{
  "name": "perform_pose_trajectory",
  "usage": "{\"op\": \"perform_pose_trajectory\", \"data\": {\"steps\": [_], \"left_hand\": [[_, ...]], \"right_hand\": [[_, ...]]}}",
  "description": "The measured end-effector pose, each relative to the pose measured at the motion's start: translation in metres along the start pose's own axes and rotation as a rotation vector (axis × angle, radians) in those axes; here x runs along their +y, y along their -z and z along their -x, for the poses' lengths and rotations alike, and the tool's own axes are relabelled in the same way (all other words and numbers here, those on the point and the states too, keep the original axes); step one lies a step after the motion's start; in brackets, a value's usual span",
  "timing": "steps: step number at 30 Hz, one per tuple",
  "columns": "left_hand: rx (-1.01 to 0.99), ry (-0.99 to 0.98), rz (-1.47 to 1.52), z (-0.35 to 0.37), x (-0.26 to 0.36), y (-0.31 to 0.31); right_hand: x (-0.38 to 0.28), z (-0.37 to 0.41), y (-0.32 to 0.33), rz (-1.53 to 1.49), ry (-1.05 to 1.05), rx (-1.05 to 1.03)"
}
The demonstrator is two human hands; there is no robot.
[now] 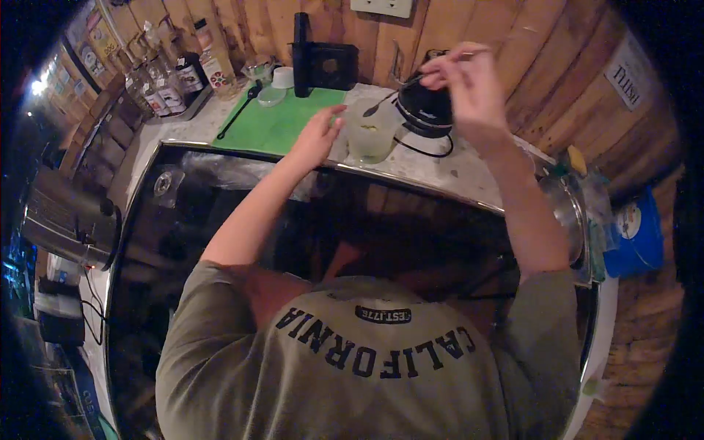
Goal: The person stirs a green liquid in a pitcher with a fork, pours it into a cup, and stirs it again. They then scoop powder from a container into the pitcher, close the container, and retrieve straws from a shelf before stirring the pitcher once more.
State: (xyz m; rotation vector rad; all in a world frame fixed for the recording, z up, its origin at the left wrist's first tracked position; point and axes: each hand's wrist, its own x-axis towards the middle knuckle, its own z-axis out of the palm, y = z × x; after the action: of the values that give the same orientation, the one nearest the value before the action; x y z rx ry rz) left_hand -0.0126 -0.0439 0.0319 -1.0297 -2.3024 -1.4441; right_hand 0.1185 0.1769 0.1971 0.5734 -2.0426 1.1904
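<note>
A frosted, pale container [369,136] with something yellow-green in it stands on the counter near its front edge. Just left of it is my left hand [320,137], fingers apart and nothing in them. Raised at the right, my right hand [469,84] pinches the upper end of a long thin spoon [372,110]. The spoon slants down to the left, its dark bowl at the mouth of the container. Behind and below my right hand sits a black rounded appliance [425,110] with a cord.
A green mat [282,121] holds a black long-handled tool [238,114] and a small clear dish [271,96]. Bottles [169,92] stand at the back left. A black stand [326,66] is by the wall. Right are a metal pot [568,213] and blue bucket [636,238].
</note>
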Motion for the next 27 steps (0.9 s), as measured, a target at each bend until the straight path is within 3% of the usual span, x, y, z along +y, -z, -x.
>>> {"op": "perform_pose_trajectory", "data": {"steps": [2, 6, 7, 10, 17, 23, 27], "left_hand": [[-0.117, 0.109, 0.14, -0.007, -0.007, -0.006], [-0.175, 0.126, 0.021, -0.016, -0.015, -0.005], [-0.1, 0.054, 0.003, -0.012, -0.016, -0.008], [-0.16, 0.069, -0.007, -0.013, -0.019, -0.008], [-0.146, 0.034, -0.049, -0.016, -0.026, -0.01], [-0.187, 0.034, -0.008, -0.017, -0.018, -0.003], [-0.189, 0.035, -0.021, -0.018, -0.019, -0.003]], "right_hand": [[0.021, -0.009, -0.032, 0.096, -0.109, -0.115], [0.044, -0.018, -0.057, 0.262, -0.221, -0.3], [0.044, -0.018, -0.058, 0.307, -0.268, -0.284], [0.051, -0.021, -0.049, 0.323, -0.33, -0.32], [0.055, -0.02, -0.065, -0.268, -0.496, -0.328], [0.066, -0.034, -0.074, -0.078, -0.432, -0.188], [0.082, -0.033, -0.054, 0.062, -0.383, -0.206]]}}
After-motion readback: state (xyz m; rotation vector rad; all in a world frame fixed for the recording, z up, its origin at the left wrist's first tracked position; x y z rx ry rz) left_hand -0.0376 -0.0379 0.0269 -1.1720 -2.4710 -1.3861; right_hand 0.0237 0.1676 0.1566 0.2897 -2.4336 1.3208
